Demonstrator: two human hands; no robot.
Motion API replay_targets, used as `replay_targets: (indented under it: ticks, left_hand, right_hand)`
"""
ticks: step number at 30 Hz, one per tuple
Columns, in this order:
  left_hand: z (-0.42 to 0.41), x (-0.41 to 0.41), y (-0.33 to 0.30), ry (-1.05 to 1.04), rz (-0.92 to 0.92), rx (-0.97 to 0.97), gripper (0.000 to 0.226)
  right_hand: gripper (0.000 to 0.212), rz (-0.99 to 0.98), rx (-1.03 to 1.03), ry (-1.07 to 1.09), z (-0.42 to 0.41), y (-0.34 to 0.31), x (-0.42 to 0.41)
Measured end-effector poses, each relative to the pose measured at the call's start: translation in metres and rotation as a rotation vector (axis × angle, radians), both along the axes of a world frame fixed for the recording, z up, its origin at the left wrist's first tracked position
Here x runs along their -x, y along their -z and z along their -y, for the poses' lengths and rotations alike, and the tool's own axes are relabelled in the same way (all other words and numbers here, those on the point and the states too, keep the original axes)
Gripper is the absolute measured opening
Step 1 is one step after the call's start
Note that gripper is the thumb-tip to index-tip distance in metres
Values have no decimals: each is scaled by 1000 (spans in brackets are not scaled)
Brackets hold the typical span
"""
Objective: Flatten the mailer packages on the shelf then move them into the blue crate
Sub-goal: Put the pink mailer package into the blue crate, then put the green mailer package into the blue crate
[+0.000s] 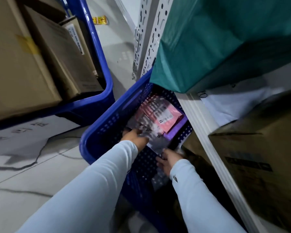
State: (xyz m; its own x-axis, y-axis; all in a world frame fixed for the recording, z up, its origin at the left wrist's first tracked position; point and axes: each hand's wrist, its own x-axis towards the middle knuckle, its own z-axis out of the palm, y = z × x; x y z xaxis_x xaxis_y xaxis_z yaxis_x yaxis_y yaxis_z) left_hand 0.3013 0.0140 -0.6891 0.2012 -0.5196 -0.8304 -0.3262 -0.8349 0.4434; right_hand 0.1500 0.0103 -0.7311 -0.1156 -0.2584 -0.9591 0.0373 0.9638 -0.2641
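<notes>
Blue perforated plastic crate (106, 125) on the floor, left hand (134, 137) and right hand (168, 161) gripping a blurred clear-white mailer (155, 142) inside, pink mailer (165, 115) just beyond the fingers

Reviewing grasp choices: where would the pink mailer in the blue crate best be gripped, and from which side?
Probably by its near, lower edge, pinched from above. The pink mailer lies flat on a purple one in the blue crate; the shelf rail crowds its right side, and both hands are low in the crate nearby.

Perforated blue plastic crate (97, 132), glossy pink plastic mailer (165, 115), matt cardboard boxes (20, 68), white punched-metal shelf upright (149, 36).
</notes>
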Motion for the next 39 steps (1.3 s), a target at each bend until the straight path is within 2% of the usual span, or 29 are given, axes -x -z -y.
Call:
replay_targets:
  ticks: [5, 12, 15, 17, 22, 25, 31, 34, 36, 39]
  left_hand:
    - [-34, -5, -88, -35, -55, -52, 36]
    - [-74, -7, -260, -34, -61, -39, 28]
    - [-86, -9, -307, -28, -85, -49, 28]
    - [-92, -10, -343, 4, -83, -34, 25]
    - [-97, -10, -406, 137, -50, -25, 28]
    - [-94, 3, -449, 278, -110, -19, 37]
    - [-64, 45, -519, 422, -108, 147, 35]
    - [-48, 67, -540, 476, -133, 205, 32]
    - [-40, 82, -573, 503, -72, 330, 27]
    - [-25, 108, -628, 526, 43, 550, 27]
  right_hand:
    - [20, 84, -115, 21, -44, -90, -5]
    - [44, 144, -136, 68, -73, -290, -26]
    - [34, 138, -100, 38, -85, -347, -37]
    - [25, 134, -69, 106, -95, -390, -37]
    - [28, 57, -41, 139, -129, -465, -33]
    - [29, 85, 12, 230, -129, -503, -25]
    - [26, 56, 248, 281, -112, -589, -10]
    - [28, -11, 312, 181, -97, -627, 4]
    - [27, -68, 387, 126, -87, -661, 19]
    - [25, -257, 575, 51, -66, -695, 48]
